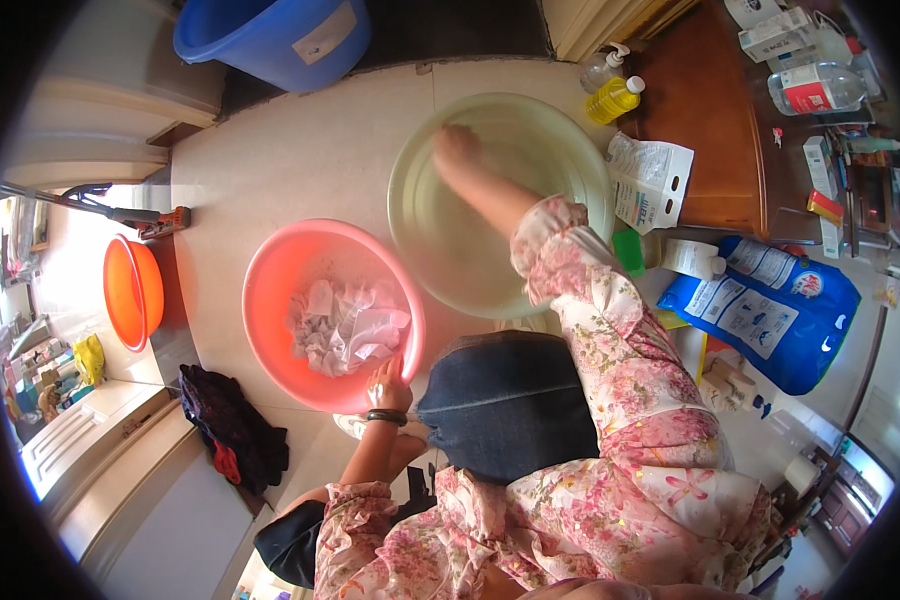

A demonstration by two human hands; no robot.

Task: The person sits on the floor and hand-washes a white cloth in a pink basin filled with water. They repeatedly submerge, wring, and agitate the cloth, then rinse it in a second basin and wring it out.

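Note:
My left hand (388,388), with a dark bracelet at the wrist, is at the near right rim of a pink plastic basin (270,300). Its fingers rest on the rim; whether they grip it is hard to tell. Wet white cloth (345,326) lies crumpled inside this basin. My right hand (456,146) is over the far left part of a large pale green basin (499,307), blurred, its fingers not clear. The pale green basin seems to hold cloudy water (480,240). Both basins stand on the tiled floor, close side by side.
A blue tub (270,45) stands at the far side, an orange basin (133,292) at the left. Dark clothing (236,427) lies on the floor at lower left. A yellow bottle (611,101), a pump bottle (600,73), a white package (645,180) and a blue detergent bag (772,315) are at the right.

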